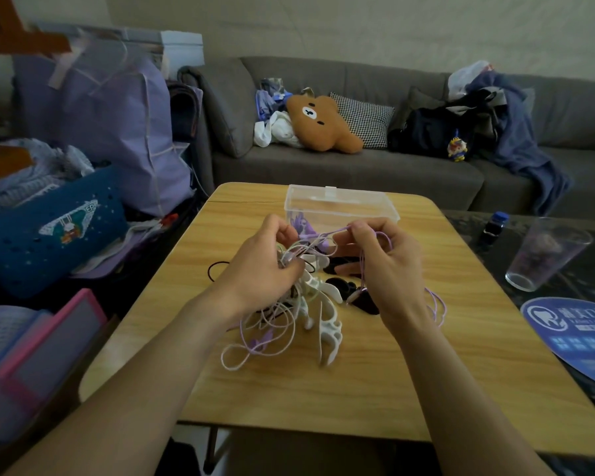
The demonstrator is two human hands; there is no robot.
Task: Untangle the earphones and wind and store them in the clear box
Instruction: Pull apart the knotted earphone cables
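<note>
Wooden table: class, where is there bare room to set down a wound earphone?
Free: near edge of the wooden table, below the tangled white and purple cords; also the right side. Crowded: the middle, between the cords and the clear plastic box.

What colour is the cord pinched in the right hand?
Light purple cord, pinched by the right hand; head view.

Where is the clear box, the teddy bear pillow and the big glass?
clear box [340, 204], head view, on its front wall.
teddy bear pillow [318, 120], head view, on its face.
big glass [550, 255], head view, on its side.
</note>
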